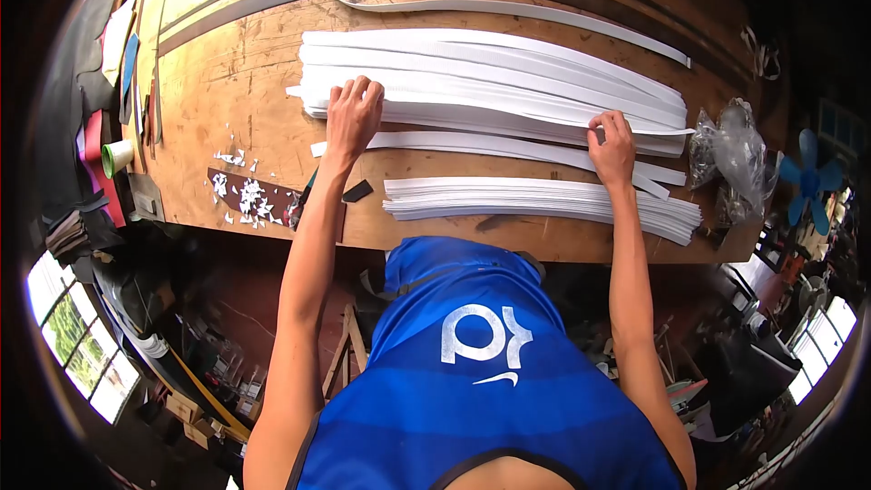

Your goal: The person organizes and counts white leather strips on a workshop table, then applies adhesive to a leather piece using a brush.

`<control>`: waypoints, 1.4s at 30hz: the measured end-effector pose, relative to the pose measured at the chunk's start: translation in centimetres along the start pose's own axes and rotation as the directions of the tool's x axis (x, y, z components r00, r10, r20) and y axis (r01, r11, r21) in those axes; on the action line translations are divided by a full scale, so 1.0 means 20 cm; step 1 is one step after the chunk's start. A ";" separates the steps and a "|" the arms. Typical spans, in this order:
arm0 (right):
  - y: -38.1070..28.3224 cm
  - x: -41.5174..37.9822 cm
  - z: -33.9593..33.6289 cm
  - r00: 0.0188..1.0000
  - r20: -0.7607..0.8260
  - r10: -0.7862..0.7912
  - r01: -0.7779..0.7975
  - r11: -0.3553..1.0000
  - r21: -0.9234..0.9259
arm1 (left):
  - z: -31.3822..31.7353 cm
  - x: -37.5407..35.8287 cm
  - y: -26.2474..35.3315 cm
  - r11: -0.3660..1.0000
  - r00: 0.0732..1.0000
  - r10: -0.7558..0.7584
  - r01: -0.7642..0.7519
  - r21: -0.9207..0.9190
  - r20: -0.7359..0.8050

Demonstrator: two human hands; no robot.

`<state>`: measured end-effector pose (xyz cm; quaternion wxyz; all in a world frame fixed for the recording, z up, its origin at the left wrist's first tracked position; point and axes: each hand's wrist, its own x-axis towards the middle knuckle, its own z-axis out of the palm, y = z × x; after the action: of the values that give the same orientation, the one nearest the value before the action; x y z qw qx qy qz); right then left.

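Observation:
A large pile of long white strips (490, 63) lies lengthwise across the wooden table. At its near left end, my left hand (356, 118) is closed with curled fingers on a white strip. My right hand (614, 147) pinches the same long edge farther right, where a strip (667, 132) reaches past the pile. Just below the hands lie loose white strips (508, 147), their right ends spread apart. Closer to me is a neat stack of narrow white strips (535, 200). The fingertips of both hands are partly hidden.
White scraps (254, 201) lie on a dark board at left, near a small black block (357, 191). One single strip (508, 9) curves along the far side. Clear plastic bags (735, 159) sit at right, by a blue fan (807, 181). A green-rimmed roll (116, 159) stands at left.

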<state>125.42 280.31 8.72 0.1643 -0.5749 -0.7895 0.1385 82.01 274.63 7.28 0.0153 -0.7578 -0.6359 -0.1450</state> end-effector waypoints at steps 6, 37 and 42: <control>-0.02 -0.04 -0.02 0.996 -0.043 -0.074 0.074 0.997 -0.019 | -0.03 -0.08 0.03 0.993 1.000 0.000 -0.001 -0.121 -0.011; -0.05 -0.12 -0.09 0.997 -0.044 -0.057 0.059 0.998 0.037 | -0.08 -0.22 0.06 0.988 0.999 -0.042 0.041 -0.150 -0.006; -0.06 -0.13 -0.18 0.998 0.017 -0.063 0.063 0.998 -0.003 | -0.15 -0.22 0.07 0.985 0.998 -0.054 0.050 -0.163 -0.023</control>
<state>126.63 277.59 12.26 0.1611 -0.5488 -0.8088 0.1367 82.02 269.59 9.34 -0.0415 -0.7377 -0.6413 -0.2069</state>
